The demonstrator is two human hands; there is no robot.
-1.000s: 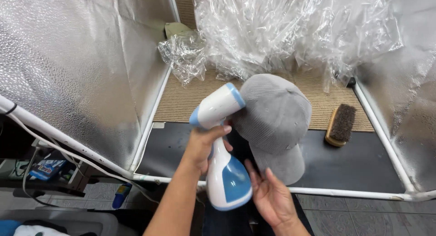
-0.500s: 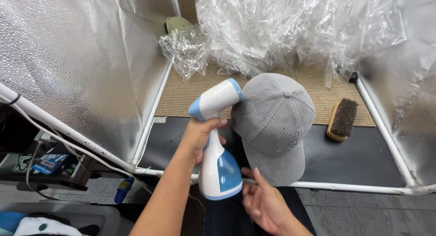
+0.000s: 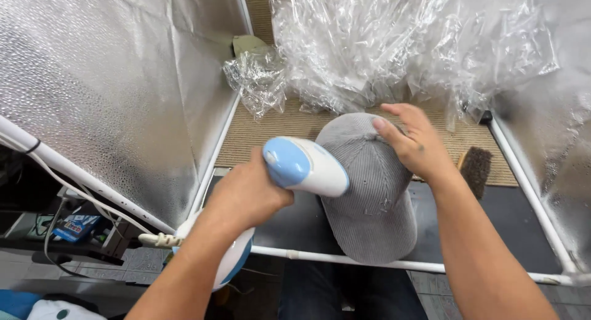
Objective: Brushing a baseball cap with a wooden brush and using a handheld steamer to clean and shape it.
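Where left hand (image 3: 246, 194) grips, steamer (image 3: 305, 166) handle hidden.

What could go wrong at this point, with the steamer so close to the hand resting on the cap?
The right hand rests on the grey cap's crown, close beside the steamer head that the left hand grips, so hot steam could reach the fingers. The crumpled clear plastic sheet lies just behind the cap and might soften from heat. The white cord trails off the frame and could snag.
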